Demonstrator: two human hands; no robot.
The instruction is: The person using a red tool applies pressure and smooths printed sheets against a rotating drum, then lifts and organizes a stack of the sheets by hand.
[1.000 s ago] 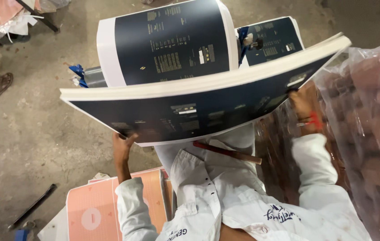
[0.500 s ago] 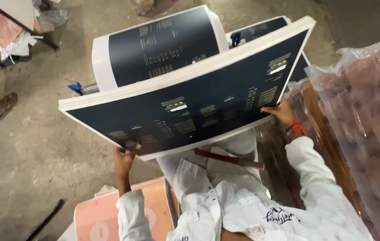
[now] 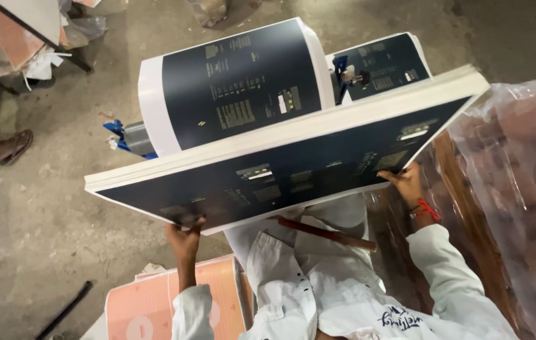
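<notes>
Nearest the camera: white shirt sleeves, and orange printed sheets lying low at the left.

Left hand grips the near lower edge of a thick stack of dark navy printed sheets, fingers curled under it. Right hand, a red thread at its wrist, clasps the same stack at its right underside. The stack is held in the air in front of the chest, tilted, right end higher, printed face toward the camera.

Change from half a second ago: the right end has risen and the stack has swung further out from the body, so its white edge shows more broadly. A second ago it lay flatter. Judgement: the stack is being turned or shifted.

Beyond: a second pile of navy sheets on a blue-framed support, then bare concrete floor. At right, a plastic-wrapped load.
</notes>
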